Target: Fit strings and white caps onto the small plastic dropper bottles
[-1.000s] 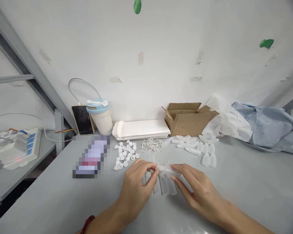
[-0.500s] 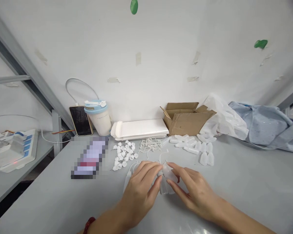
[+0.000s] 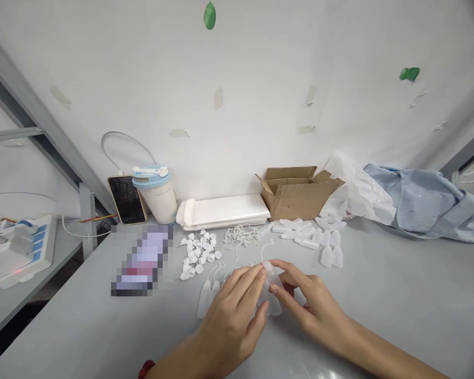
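Note:
A small translucent squeeze bottle [image 3: 275, 280] with a thin curved white tube rising from its neck is pinched between the thumb and fingers of my right hand [image 3: 318, 305]. My left hand [image 3: 233, 310] is open, its fingers stretched out and its thumb apart. Its fingertips meet the neck of that bottle. Under and behind the left hand, more bottles with curved tubes lie in a row, mostly covered; at the row's left end a bottle [image 3: 204, 302] shows clearly.
Behind my hands lie white caps [image 3: 197, 253], a tangle of thin tubes [image 3: 240, 237] and loose bottles [image 3: 308, 242]. Farther back are flat white boxes [image 3: 229, 210], an open carton [image 3: 304, 200], a plastic bag [image 3: 359, 195] and blue cloth [image 3: 430, 202]. A cup [image 3: 158, 200] and phone [image 3: 127, 200] stand left.
The bottle in my right hand has tipped down toward the row, its tube now pointing up. My left fingers have straightened and the thumb moved away. The view has shifted slightly.

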Tool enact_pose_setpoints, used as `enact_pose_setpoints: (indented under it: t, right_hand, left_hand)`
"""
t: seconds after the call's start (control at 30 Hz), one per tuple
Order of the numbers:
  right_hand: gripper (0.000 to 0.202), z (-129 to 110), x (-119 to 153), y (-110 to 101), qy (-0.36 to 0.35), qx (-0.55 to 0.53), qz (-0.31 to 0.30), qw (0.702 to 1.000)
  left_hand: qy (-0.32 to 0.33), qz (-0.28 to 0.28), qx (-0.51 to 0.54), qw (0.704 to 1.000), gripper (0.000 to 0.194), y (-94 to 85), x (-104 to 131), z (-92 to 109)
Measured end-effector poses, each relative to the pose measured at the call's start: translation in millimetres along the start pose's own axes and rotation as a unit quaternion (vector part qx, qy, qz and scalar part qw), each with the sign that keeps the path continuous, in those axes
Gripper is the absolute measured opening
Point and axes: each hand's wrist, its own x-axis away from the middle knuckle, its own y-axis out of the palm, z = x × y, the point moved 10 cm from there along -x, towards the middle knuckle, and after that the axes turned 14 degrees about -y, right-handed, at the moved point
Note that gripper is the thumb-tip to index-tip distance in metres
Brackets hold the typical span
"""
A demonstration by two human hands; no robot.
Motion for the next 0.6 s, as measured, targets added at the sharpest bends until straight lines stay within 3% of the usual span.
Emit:
enact_pose_setpoints:
  t: [0.1,0.2,0.4,0.6]
  right_hand:
    - [0.029,3,-1,0,0.017,-0.021,0.0,1.0]
    - [0.029,4,-2,-2,0.032,-0.038,0.008,0.999]
    - [0.027,11,-2,-2,0.075,-0.087,0.008,0.993]
    - [0.017,25,-6,-12,0.101,-0.047,-0.035,0.993]
  left_hand:
    - [-0.03,0.042,-0.008,0.999,0.039,-7.3,-2,-6]
    - [-0.005,0.068,-0.052,0.996,0.038,-11.4,-7,2]
    - [0.031,0.051,-0.132,0.989,0.042,0.4,-24,19]
    - [-0.023,-0.002,-0.052,0.998,0.044,20.4,-32,9]
